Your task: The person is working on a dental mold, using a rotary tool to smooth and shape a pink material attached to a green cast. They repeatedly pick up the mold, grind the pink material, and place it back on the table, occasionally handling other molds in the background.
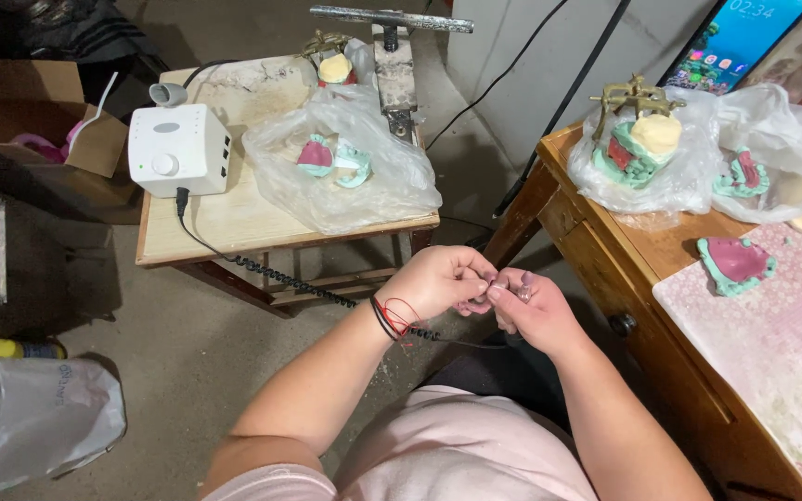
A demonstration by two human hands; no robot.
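Something small and pinkish (477,304) sat pinched between both hands above the lap, too hidden to name. Left hand (438,281) fingers curled around it; right hand (531,311) fingers gripped it from the other side. It could slip and drop to the floor (187,362). Clear plastic bag (345,167) of dental casts lay on the left counter (225,223); another bag (698,148) on the right.

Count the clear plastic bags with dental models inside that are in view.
3. One bag lies on the small wooden table ahead; two sit on the desk at right, one holding a brass articulator, one beside it. More may be hidden off-frame.
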